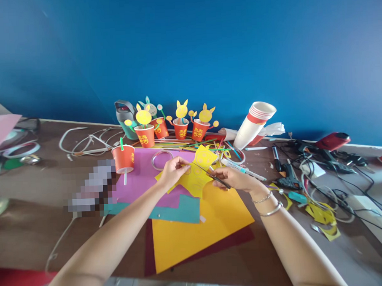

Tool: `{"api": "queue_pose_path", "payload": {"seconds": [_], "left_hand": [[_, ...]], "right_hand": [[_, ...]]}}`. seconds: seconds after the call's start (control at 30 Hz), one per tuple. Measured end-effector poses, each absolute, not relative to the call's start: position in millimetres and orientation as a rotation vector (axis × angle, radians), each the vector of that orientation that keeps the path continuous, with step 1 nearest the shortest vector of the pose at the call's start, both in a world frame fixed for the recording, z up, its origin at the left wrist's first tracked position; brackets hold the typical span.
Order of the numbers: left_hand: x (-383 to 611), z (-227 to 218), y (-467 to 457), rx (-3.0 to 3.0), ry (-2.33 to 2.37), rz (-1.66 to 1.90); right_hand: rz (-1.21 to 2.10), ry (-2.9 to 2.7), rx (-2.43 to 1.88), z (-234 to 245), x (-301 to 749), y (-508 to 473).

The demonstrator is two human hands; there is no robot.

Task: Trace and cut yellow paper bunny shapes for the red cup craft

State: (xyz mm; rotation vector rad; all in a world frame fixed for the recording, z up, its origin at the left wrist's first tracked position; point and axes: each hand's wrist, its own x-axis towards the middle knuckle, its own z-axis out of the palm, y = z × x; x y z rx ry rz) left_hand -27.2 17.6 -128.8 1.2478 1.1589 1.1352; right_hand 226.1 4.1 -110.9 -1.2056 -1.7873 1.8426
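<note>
I have both forearms, left [119,230] and right [296,239], reaching in from the lower corners and converging ahead of me, the right wrist ringed by a chain and a bangle [272,210]. On the near side of the hands lies a large orange sheet [189,244], with a teal sheet [178,211] by its upper left part, below the left hand.

The yellow paper [195,186], marked with drawn circles, sits directly between the hands. My left hand [173,172] is nearly closed, palm down, thumb and forefinger pinching its left side. My right hand [232,178] is curled around dark scissors [223,183], which point across the paper toward the left fingertips; I can't tell how far the blades are apart.

A purple sheet [132,183] spreads under and left of the left hand, with a red cup [123,158] farther left. Beyond both hands stand red cups [145,137] bearing eared paper figures [181,111]; past the right hand leans a stack of white cups [249,130].
</note>
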Motion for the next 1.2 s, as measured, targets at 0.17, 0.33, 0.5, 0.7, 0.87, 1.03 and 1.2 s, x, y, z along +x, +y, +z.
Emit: {"api": "queue_pose_path", "payload": {"seconds": [0.17,0.33,0.5,0.7,0.87,1.03,1.2], "left_hand": [[-27.3,-128.7,17.6,1.235,1.164,1.121],[-28.4,-128.6,18.5,1.255,1.139,1.082],[-26.3,-128.4,14.3,1.297,1.144,1.131],[-21.6,-122.0,11.4,1.609,1.225,1.132],[-21.5,-116.3,13.0,1.523,1.232,1.196],[-22.3,-118.0,12.2,1.154,1.232,1.429],[-11.8,-117.6,0.4,1.078,1.150,1.301]], "right_hand": [[1.836,-1.785,-1.173,-118.3,225.5,4.7],[1.858,-1.775,-1.169,-119.5,225.2,4.1],[1.826,-1.776,-1.191,-121.5,223.7,4.1],[1.760,-1.884,-1.180,-117.0,213.3,1.3],[1.610,-2.013,-1.195,-116.6,211.3,1.2],[1.631,-1.817,-1.180,-110.7,215.2,2.5],[1.445,-1.240,-1.094,-109.0,191.2,-5.0]]}}
